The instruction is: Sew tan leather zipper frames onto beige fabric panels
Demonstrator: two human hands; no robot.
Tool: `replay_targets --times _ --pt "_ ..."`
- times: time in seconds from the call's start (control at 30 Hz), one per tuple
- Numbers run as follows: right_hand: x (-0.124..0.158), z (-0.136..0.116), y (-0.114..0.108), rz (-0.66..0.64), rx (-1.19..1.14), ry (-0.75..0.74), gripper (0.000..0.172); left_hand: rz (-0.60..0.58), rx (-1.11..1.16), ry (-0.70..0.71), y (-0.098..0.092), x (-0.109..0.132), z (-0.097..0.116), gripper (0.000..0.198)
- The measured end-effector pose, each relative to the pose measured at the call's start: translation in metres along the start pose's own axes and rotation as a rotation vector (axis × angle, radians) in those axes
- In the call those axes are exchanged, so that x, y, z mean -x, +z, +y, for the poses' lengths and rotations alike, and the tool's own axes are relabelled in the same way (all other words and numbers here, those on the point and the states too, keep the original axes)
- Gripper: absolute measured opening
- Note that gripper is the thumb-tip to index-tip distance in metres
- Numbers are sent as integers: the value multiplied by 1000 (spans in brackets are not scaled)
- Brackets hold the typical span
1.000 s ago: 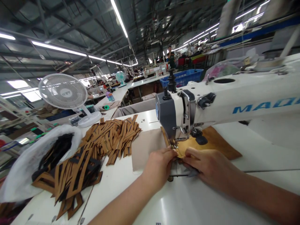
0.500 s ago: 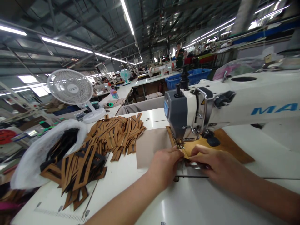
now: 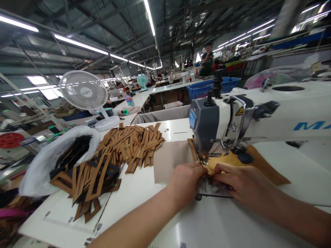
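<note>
At the needle of a white and grey sewing machine (image 3: 205,124), a brown leather piece (image 3: 270,168) lies under the presser foot, its yellowish part near the needle. A brown strip with a zipper (image 3: 192,150) runs along its left side, beside a beige lining piece (image 3: 167,162). My left hand (image 3: 184,182) is closed, fingertips gripping the work just left of the needle. Close by on the right, my right hand (image 3: 240,181) pinches the leather's near edge between thumb and fingers. The edge between my fingertips is partly hidden.
Left on the white table lies a heap of brown zipper strips (image 3: 134,144), with more (image 3: 90,179) spilling from a white plastic bag (image 3: 33,172). A white fan (image 3: 84,92) stands behind. Beyond the machine are a blue crate (image 3: 195,92) and a standing person (image 3: 207,62).
The whole view has shifted, so the machine and table appear slightly further right. Both hands keep their hold near the needle, with little visible movement of the leather.
</note>
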State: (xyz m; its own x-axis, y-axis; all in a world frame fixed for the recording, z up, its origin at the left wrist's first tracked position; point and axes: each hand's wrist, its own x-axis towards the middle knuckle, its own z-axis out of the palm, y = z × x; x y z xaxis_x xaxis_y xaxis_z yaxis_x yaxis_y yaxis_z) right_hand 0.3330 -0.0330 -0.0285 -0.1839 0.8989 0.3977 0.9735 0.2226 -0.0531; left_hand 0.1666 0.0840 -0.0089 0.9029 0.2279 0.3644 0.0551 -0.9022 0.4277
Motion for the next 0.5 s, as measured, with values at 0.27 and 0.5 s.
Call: replay_targets --times 0.27,0.5 --pt "-3 -4 2 200 147 -210 35 4 -14 -3 4 1 -5 21" --pt "-3 -2 -1 234 292 -442 37 -26 -18 -7 3 1 -4 22"
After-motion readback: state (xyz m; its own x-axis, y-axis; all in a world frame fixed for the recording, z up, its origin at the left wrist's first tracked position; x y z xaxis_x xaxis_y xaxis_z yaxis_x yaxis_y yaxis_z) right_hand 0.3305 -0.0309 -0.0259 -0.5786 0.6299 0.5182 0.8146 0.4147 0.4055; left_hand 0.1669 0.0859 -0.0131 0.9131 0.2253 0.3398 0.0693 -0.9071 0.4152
